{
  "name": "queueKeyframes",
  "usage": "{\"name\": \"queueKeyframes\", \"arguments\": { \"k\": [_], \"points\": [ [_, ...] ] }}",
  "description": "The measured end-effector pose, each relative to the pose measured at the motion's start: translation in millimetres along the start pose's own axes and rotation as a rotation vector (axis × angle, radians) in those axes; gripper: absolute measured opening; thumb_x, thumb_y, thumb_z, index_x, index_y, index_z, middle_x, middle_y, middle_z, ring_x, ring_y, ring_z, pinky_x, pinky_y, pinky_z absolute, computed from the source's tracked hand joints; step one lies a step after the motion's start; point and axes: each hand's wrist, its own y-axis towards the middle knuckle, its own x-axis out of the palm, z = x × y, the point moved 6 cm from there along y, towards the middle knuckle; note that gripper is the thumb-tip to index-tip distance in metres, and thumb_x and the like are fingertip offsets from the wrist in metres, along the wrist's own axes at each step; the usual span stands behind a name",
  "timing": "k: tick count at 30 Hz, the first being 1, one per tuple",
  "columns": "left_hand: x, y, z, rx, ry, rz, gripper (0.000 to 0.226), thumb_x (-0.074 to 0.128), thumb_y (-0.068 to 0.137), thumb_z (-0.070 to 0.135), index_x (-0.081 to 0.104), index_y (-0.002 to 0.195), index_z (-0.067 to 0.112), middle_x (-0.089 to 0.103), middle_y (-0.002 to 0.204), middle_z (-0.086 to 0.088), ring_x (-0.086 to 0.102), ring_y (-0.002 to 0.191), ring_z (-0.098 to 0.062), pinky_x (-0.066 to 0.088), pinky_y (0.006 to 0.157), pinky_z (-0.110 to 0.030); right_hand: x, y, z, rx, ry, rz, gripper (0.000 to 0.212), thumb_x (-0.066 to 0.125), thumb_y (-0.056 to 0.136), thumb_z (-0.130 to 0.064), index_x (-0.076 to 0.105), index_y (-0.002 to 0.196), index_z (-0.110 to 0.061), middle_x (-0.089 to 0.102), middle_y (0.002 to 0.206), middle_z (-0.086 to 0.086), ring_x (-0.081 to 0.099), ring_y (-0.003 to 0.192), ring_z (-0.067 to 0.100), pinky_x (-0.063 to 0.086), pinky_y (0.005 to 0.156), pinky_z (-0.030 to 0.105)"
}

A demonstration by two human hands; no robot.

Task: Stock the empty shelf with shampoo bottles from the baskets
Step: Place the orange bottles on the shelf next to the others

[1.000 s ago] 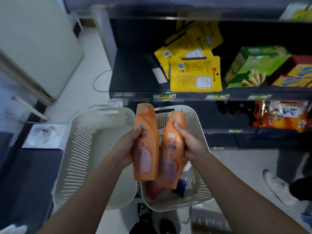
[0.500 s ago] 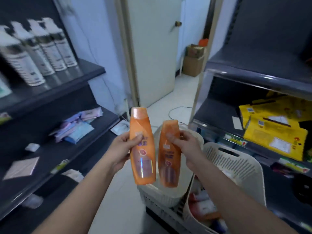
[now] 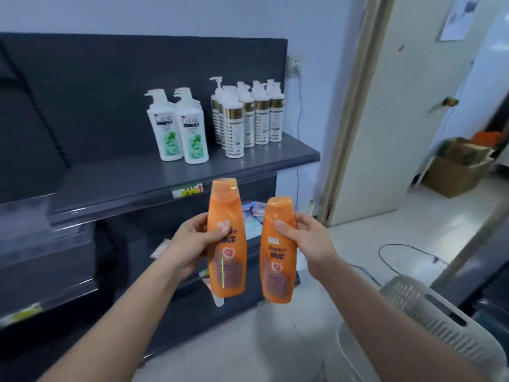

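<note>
Head view looks at a dark grey shelf [image 3: 165, 175] by a pale wall. The person's left grip [image 3: 192, 244] is wrapped round one orange shampoo bottle [image 3: 227, 271], with the thumb on the front label. The right grip [image 3: 311, 244] is wrapped round a second orange shampoo bottle [image 3: 278, 274], with the thumb near its top. Both bottles stand up straight with caps up and labels facing the camera. They are held in the air in front of the shelf, side by side with a small gap between them, and the one on the left sits a bit higher. On the shelf stand white CLEAR bottles [image 3: 180, 130] with green pictures, and just to their right a bunch of white and gold pump bottles [image 3: 248, 117]. A yellow price tag [image 3: 187, 190] sticks on the shelf's front edge. A pale plastic basket [image 3: 429, 326] with slits is on the floor at the lower right. Past an open door [image 3: 413, 106] sits a cardboard box [image 3: 454, 172].
</note>
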Motion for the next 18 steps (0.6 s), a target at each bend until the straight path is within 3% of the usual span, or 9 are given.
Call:
{"name": "queueKeyframes", "arguments": {
  "k": [2, 4, 6, 12, 16, 18],
  "points": [
    [-36, 15, 11, 0.022, 0.006, 0.034, 0.019, 0.071, 0.081, 0.01, 0.068, 0.099, 0.013, 0.075, 0.083, -0.001, 0.071, 0.071, -0.013, 0.054, 0.061, -0.025, 38, 23, -8, -0.017, -0.018, -0.049, 0.035, 0.081, 0.077, -0.022, 0.064, 0.106, -0.015, 0.076, 0.096, 0.002, 0.075, 0.083, 0.015, 0.055, 0.066, 0.025],
    [-69, 30, 21, 0.041, -0.006, 0.062, 0.026, 0.075, 0.076, 0.012, 0.068, 0.1, 0.013, 0.075, 0.088, -0.005, 0.071, 0.08, -0.021, 0.058, 0.075, -0.036, 72, 45, -17, -0.034, -0.021, -0.083, 0.041, 0.081, 0.076, -0.024, 0.062, 0.111, -0.013, 0.076, 0.099, 0.004, 0.074, 0.088, 0.019, 0.054, 0.073, 0.03],
    [-100, 42, 31, 0.05, 0.008, 0.087, 0.04, 0.084, 0.067, 0.018, 0.068, 0.103, 0.013, 0.075, 0.094, -0.008, 0.069, 0.086, -0.026, 0.052, 0.086, -0.045, 105, 64, -25, -0.049, -0.006, -0.12, 0.035, 0.08, 0.078, -0.02, 0.062, 0.108, -0.012, 0.076, 0.098, 0.005, 0.073, 0.086, 0.016, 0.054, 0.072, 0.027],
    [-170, 81, 60, 0.111, 0.018, 0.186, 0.024, 0.074, 0.08, 0.014, 0.066, 0.103, 0.016, 0.075, 0.092, -0.003, 0.071, 0.081, -0.017, 0.053, 0.065, -0.028, 186, 116, -57, -0.089, 0.007, -0.226, 0.04, 0.082, 0.07, -0.026, 0.064, 0.104, -0.015, 0.078, 0.096, 0.003, 0.074, 0.089, 0.018, 0.058, 0.081, 0.038],
    [-206, 105, 79, 0.133, 0.028, 0.231, 0.03, 0.075, 0.078, 0.017, 0.066, 0.106, 0.017, 0.075, 0.098, -0.005, 0.071, 0.089, -0.022, 0.055, 0.075, -0.035, 230, 151, -78, -0.125, 0.025, -0.291, 0.031, 0.08, 0.078, -0.017, 0.064, 0.105, -0.018, 0.077, 0.089, -0.002, 0.074, 0.077, 0.007, 0.055, 0.065, 0.021],
    [-222, 119, 89, 0.153, 0.032, 0.259, 0.034, 0.075, 0.076, 0.019, 0.066, 0.109, 0.015, 0.074, 0.099, -0.006, 0.071, 0.091, -0.023, 0.054, 0.076, -0.035, 251, 169, -89, -0.147, 0.017, -0.334, 0.031, 0.08, 0.077, -0.017, 0.065, 0.104, -0.018, 0.077, 0.092, 0.0, 0.074, 0.078, 0.008, 0.054, 0.064, 0.02]
  ]
}}
